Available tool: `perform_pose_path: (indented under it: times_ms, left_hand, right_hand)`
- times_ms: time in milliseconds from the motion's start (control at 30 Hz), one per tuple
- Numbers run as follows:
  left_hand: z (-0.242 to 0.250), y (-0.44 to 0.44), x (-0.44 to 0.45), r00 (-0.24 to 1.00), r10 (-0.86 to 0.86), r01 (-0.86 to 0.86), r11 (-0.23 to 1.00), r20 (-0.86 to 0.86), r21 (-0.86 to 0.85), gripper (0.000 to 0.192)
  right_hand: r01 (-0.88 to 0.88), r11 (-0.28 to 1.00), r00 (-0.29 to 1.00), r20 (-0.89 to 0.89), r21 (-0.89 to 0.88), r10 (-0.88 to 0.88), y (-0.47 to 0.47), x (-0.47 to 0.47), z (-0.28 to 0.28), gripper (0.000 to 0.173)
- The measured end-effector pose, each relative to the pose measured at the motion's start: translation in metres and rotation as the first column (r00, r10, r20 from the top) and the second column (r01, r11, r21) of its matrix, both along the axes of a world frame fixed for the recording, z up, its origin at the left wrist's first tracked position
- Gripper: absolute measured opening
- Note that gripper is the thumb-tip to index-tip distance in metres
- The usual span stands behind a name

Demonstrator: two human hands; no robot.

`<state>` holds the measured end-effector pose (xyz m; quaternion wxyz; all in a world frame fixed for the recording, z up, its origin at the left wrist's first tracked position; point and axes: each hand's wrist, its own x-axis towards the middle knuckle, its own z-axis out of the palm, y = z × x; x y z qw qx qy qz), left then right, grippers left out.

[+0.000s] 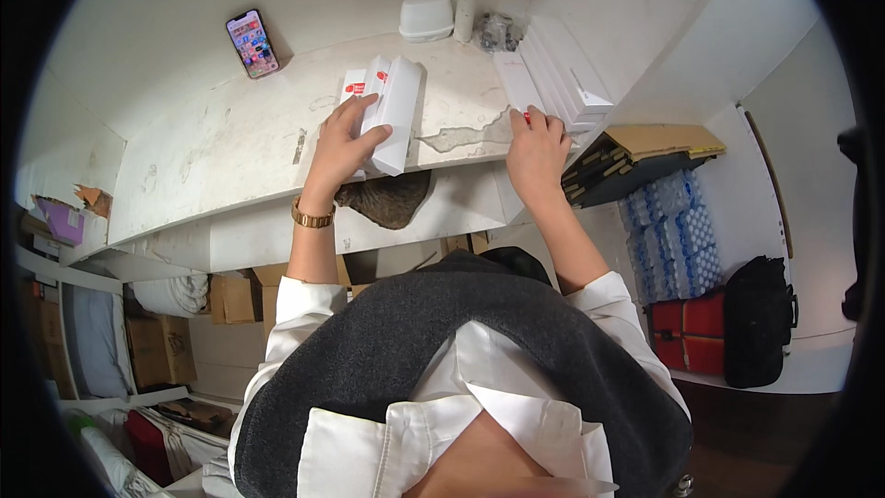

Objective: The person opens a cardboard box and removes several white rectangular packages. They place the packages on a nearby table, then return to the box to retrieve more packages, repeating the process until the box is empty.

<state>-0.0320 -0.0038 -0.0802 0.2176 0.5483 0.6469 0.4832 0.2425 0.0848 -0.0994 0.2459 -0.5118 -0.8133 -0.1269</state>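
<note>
My left hand [347, 142] rests on a small group of slim white boxes [399, 107], its fingers spread over them near the front edge of the white shelf [242, 138]. Two of these boxes bear red marks. My right hand [538, 152] touches the near end of another slim white box [517, 81] that lies on the shelf; whether the fingers grip it cannot be told. Directly right of that box, several long white boxes [563, 79] lie side by side.
A lit smartphone [254, 45] leans on the back wall. A white lidded container [426, 17] stands by a pipe [465, 7], near a clear plastic bag [498, 31]. Flattened cardboard [660, 140], packs of plastic bottles [671, 238] and a black bag [757, 321] are at the right.
</note>
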Motion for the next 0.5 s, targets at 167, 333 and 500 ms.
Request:
perform_pose_path:
  times_ms: [167, 333, 500]
  left_hand:
    - [-0.002, 0.001, 0.0, 0.999, 0.023, -0.025, 0.998, -0.037, -0.056, 0.059]
    - [-0.003, 0.001, 0.0, 0.997, 0.013, -0.015, 0.999, -0.081, -0.034, 0.06]
    - [-0.001, 0.0, 0.003, 0.997, 0.003, -0.007, 0.998, -0.071, -0.065, 0.062]
  right_hand:
    - [0.011, 0.997, 0.999, -0.032, 0.077, -0.009, 0.002, -0.002, -0.004, 0.036]
    - [-0.081, 0.969, 0.985, -0.129, 0.234, 0.114, -0.021, 0.0, -0.003, 0.034]
    - [-0.546, 0.837, 0.743, -0.441, 0.035, 0.503, -0.045, -0.026, -0.002, 0.032]
